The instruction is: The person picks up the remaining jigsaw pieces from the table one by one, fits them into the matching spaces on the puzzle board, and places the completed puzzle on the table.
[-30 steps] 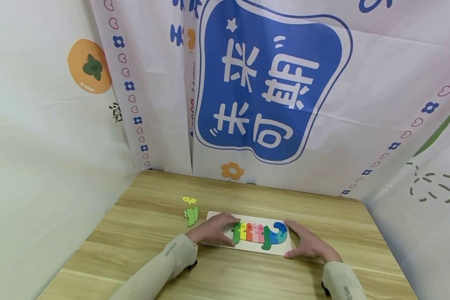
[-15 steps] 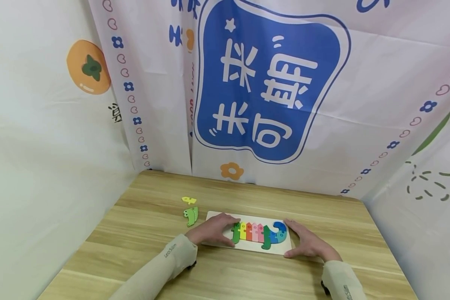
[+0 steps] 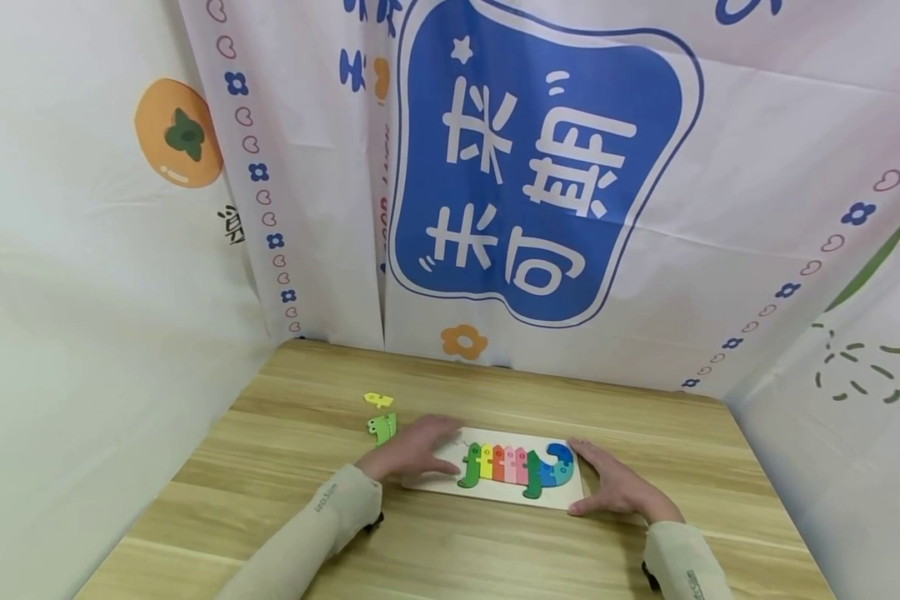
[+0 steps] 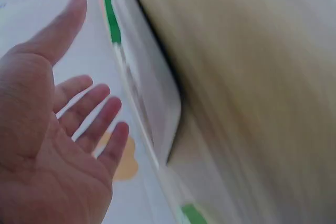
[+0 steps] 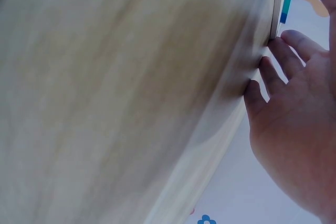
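A pale wooden puzzle board point(image 3: 495, 492) lies on the table, bearing a row of coloured crocodile pieces point(image 3: 510, 463) from green legs to a blue curled tail. At its right end, my right hand point(image 3: 617, 485) holds the board between thumb and fingers, fingertips at the edge. Over the board's left end is my left hand point(image 3: 412, 447), fingers spread and holding nothing; it hides part of that end. The left wrist view shows this palm point(image 4: 68, 150) beside the board's side. Left of the hand lies a green crocodile-head piece point(image 3: 381, 427), partly covered by it.
Beyond the head piece lies a loose yellow puzzle piece point(image 3: 378, 400). The wood-grain table point(image 3: 495, 550) ends at a printed white cloth wall point(image 3: 322, 275) at the back, with more cloth on both sides.
My left hand has slid leftward and back, off the green leg piece, uncovering more of it and overlapping the crocodile head. The right hand and the board keep their places.
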A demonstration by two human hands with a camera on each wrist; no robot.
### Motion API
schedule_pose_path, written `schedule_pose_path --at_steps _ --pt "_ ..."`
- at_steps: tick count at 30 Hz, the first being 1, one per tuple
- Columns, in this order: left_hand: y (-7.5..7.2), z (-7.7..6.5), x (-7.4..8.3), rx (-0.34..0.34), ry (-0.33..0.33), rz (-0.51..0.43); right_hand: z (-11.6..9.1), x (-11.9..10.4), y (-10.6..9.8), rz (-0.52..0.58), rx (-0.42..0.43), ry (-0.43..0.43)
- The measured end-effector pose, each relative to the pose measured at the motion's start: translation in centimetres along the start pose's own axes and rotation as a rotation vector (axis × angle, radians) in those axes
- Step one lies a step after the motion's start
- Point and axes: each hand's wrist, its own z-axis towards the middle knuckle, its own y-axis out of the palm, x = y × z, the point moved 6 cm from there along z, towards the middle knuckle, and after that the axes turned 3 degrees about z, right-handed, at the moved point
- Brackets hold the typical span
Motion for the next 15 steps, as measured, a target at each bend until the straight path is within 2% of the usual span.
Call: schedule_pose_path --at_steps 4,9,12,15 --pt "-2.0 -0.4 -2.9 0.138 -0.094 0.002 0.0 0.1 0.0 0.001 0.001 0.005" --pt "-4.2 -1.2 -7.9 0.362 -0.312 0.022 0.0 0.0 -0.1 0.002 0.005 0.003" --pt "-4.9 -1.7 -10.1 0.403 -0.415 0.067 0.1 0.0 -0.1 -0.001 0.006 0.000" --pt "-4.9 -1.8 -11.2 0.378 -0.461 0.119 0.1 0.1 0.0 -0.001 0.002 0.003"
